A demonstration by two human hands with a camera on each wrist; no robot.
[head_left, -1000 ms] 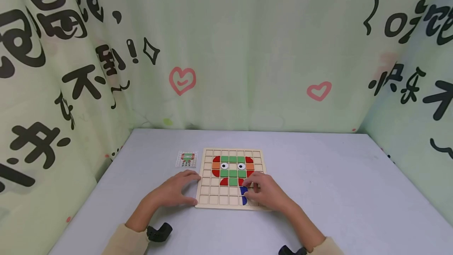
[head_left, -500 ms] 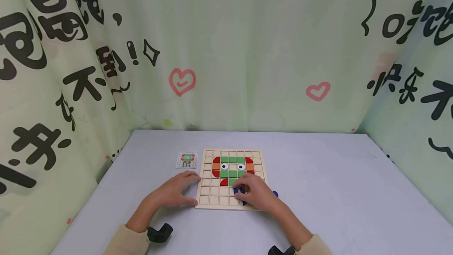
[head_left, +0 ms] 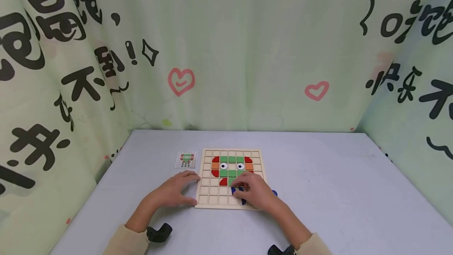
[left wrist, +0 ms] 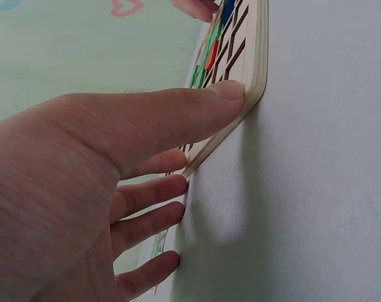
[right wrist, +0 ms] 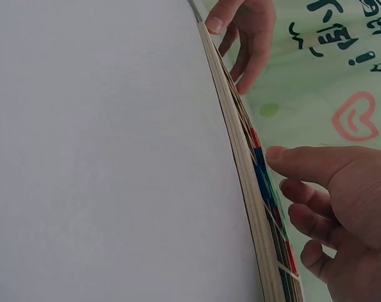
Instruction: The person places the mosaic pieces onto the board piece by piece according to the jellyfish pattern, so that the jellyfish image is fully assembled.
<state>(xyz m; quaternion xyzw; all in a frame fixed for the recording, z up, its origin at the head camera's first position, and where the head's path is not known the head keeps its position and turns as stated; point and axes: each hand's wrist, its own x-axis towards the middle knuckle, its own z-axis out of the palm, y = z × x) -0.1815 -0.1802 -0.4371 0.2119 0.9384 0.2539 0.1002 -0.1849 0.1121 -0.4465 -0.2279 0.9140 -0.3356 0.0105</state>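
Observation:
A wooden grid board (head_left: 213, 200) lies on the table, with red, green and orange tiles and two eye tiles set in its squares. My left hand (head_left: 177, 189) rests at the board's left edge, its thumb (left wrist: 225, 94) on the near corner and its fingers spread along the side. Over the lower middle squares, my right hand (head_left: 255, 192) pinches a blue tile (head_left: 233, 191) between thumb and fingertips. Other blue tiles (head_left: 243, 202) lie just right of it, partly covered by that hand. In the right wrist view, the thumb (right wrist: 277, 155) meets the blue strip of tiles (right wrist: 261, 173).
A small picture card (head_left: 186, 159) with a matching coloured figure lies left of the board's far corner. One loose blue piece (head_left: 274, 193) sits beyond the board's right edge, partly behind the right wrist. Printed curtains (head_left: 247, 70) surround the table (head_left: 318, 184).
My right hand has shifted one column left over the board, and a blue tile now shows at its fingertips there. The loose blue piece at right has come into sight. My left hand stays put.

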